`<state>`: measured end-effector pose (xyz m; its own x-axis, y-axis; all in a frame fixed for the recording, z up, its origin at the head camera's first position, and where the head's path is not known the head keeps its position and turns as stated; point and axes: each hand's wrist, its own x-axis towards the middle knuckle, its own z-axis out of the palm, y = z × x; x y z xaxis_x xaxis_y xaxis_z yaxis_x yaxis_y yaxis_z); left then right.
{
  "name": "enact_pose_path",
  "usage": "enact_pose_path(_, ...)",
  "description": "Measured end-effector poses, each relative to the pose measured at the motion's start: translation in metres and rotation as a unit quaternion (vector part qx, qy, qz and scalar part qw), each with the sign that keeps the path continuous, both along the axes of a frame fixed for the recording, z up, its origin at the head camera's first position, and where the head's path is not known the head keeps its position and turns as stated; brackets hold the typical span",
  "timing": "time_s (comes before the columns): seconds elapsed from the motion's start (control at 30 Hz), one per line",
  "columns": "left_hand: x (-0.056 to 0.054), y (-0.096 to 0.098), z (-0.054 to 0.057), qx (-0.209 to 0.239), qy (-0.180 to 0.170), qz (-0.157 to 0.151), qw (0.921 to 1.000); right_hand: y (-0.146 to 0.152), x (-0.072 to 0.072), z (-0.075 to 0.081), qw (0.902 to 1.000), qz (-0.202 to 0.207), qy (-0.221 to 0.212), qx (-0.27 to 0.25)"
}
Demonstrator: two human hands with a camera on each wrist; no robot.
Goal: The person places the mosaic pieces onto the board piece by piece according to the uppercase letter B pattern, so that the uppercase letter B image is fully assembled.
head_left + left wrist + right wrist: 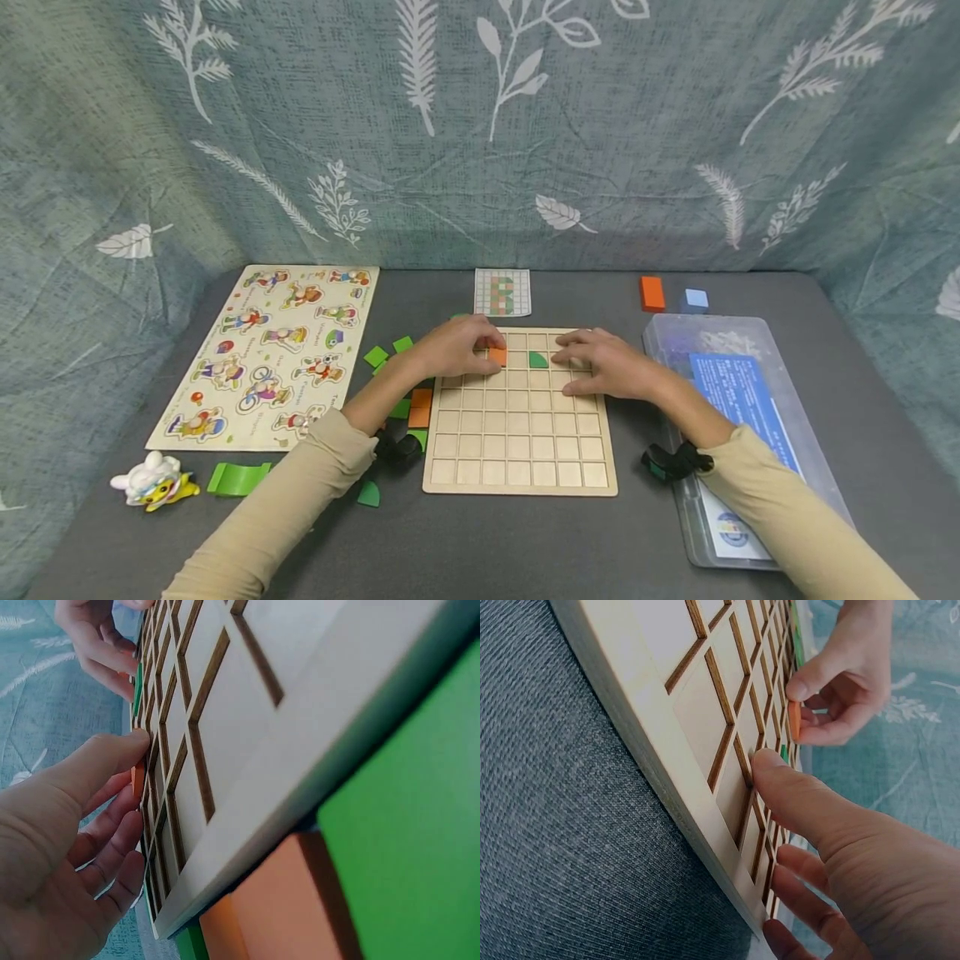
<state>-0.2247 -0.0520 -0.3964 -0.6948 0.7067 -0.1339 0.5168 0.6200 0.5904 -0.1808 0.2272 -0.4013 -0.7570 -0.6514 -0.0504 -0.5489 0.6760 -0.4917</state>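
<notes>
My left hand [459,348] pinches an orange square tile [498,356] between thumb and fingers, over the upper part of the wooden grid board [519,481]. In the right wrist view that tile [794,720] stands on edge to the camera, at the board's surface. A dark green quarter-circle tile [537,360] lies in a grid cell between the two hands. To the right of it, my right hand [609,364] rests at the board's upper right with its fingers spread and nothing held. The right thumb [776,776] touches the grid.
Left of the board lie loose green tiles [376,357] and orange tiles [420,408]. Behind it is a pattern card [519,310]. A plastic case [678,508] stands right, a picture puzzle board [247,342] left. An orange block [652,293] and a blue block [694,301] sit behind the case.
</notes>
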Motion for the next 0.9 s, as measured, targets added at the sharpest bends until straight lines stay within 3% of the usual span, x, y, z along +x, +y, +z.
enact_pose_path(0.63, 0.0014, -0.0060, -0.0003, 0.021, -0.008, -0.007, 0.9997, 0.0001, -0.0007, -0.0015, 0.9999, -0.006, -0.010, 0.004)
enact_pose_path(0.9, 0.0004, -0.0050, -0.0049, 0.030, 0.008, -0.001, 0.9995, 0.0003, -0.0006, 0.0004, 0.9999, -0.005, -0.008, 0.005)
